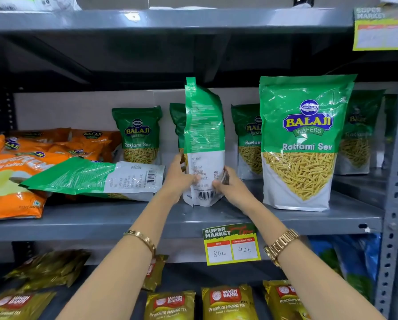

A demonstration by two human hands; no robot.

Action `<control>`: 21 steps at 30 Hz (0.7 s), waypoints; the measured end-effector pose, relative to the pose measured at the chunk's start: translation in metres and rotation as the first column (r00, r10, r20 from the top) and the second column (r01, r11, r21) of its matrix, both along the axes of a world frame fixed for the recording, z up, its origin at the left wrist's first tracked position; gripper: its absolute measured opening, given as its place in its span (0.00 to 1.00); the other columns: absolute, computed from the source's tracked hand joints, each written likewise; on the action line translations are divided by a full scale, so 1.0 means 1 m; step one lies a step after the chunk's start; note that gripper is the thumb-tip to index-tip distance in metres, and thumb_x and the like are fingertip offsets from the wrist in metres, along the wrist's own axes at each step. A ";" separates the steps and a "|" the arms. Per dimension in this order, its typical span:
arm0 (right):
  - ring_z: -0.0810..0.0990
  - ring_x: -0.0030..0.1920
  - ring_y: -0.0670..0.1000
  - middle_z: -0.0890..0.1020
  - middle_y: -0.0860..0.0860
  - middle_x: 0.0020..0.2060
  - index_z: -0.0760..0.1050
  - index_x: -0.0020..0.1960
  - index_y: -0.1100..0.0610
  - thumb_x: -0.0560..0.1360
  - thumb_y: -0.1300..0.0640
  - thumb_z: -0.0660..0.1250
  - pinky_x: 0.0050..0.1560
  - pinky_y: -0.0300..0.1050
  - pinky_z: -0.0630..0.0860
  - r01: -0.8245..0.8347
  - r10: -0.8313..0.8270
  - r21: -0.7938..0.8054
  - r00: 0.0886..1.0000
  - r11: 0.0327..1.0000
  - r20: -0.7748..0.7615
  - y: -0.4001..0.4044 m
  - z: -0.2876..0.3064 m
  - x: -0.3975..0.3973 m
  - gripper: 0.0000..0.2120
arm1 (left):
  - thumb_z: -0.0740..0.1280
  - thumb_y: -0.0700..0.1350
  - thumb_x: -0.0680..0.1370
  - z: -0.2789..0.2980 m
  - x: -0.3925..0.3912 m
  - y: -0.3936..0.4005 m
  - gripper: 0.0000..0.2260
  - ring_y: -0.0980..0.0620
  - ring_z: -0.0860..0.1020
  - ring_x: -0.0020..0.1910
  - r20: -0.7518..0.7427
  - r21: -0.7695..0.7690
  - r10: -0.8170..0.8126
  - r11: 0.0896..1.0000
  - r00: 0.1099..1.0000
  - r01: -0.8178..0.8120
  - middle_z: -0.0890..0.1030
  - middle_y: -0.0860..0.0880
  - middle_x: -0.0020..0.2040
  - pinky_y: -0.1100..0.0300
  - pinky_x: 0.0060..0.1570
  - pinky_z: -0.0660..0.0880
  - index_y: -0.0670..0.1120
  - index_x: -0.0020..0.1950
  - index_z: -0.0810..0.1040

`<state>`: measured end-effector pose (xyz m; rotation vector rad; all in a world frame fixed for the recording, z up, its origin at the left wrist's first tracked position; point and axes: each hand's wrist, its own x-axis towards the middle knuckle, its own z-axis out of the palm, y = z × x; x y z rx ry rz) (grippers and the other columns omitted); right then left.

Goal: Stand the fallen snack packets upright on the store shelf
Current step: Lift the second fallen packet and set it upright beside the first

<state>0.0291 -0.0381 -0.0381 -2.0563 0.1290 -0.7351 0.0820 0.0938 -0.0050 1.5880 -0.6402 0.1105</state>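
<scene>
In the head view, both hands are clamping the lower part of a green Ratlami Sev packet (203,144) from either side, the left hand (178,179) on its left edge and the right hand (228,183) on its right edge, and the packet is standing on the grey shelf (239,215) with its back panel and barcode facing out and its top leaning slightly. It is sitting between a fallen Ratlami Sev packet (96,179) lying flat to the left and an upright front-facing Ratlami Sev packet (302,144) just beside it on the right. The main risk, as I judge it, is that the held packet is tipping over once the hands are letting go: its base looks crumpled rather than spread flat, and its top is looking heavy and bent. It could also be knocking the upright neighbour while being turned, since the label is facing backward. The orange Balaji packets (20,172) on the left are lying heaped and are awaiting righting too.
</scene>
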 end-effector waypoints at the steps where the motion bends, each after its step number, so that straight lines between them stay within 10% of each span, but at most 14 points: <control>1: 0.73 0.65 0.53 0.75 0.54 0.65 0.65 0.68 0.58 0.76 0.59 0.64 0.66 0.50 0.69 0.006 -0.005 0.014 1.000 1.000 -0.008 -0.001 0.000 0.000 0.22 | 0.66 0.25 0.71 -0.001 0.002 0.001 0.32 0.51 0.71 0.63 -0.010 -0.007 -0.009 1.000 1.000 0.009 0.74 0.46 0.64 0.54 0.61 0.73 0.44 0.72 0.64; 9: 0.78 0.58 0.56 0.79 0.51 0.51 0.73 0.58 0.53 0.77 0.62 0.60 0.63 0.54 0.74 0.081 -0.128 0.326 0.984 0.942 0.126 0.001 0.002 -0.016 0.11 | 0.53 0.44 0.79 -0.006 0.024 -0.001 0.15 0.55 0.74 0.28 -0.342 -0.528 -0.291 0.846 0.894 0.074 0.80 0.55 0.23 0.63 0.30 0.68 0.47 0.38 0.76; 14: 0.79 0.51 0.55 0.78 0.57 0.53 0.74 0.45 0.48 0.78 0.57 0.59 0.51 0.49 0.79 0.003 -0.026 0.411 0.998 0.912 0.050 0.019 0.004 -0.013 0.08 | 0.51 0.54 0.81 -0.017 0.024 -0.011 0.20 0.50 0.80 0.47 -0.289 -0.263 -0.252 0.949 0.924 0.176 0.84 0.46 0.52 0.51 0.62 0.72 0.50 0.44 0.82; 18: 0.77 0.51 0.54 0.78 0.50 0.44 0.71 0.53 0.54 0.80 0.54 0.54 0.48 0.45 0.76 -0.055 0.046 0.517 0.998 0.854 0.030 0.015 0.013 -0.009 0.08 | 0.52 0.52 0.82 -0.020 0.014 -0.003 0.17 0.55 0.77 0.44 -0.278 -0.215 -0.222 0.963 0.935 0.165 0.80 0.49 0.50 0.61 0.45 0.72 0.47 0.52 0.79; 21: 0.77 0.51 0.53 0.78 0.51 0.49 0.72 0.58 0.56 0.80 0.48 0.52 0.49 0.47 0.74 -0.016 0.034 0.519 0.999 0.855 -0.025 0.009 0.016 0.005 0.16 | 0.53 0.53 0.81 -0.025 0.004 0.000 0.18 0.50 0.75 0.59 -0.253 -0.142 -0.189 0.977 0.949 0.157 0.78 0.47 0.61 0.57 0.59 0.70 0.47 0.64 0.74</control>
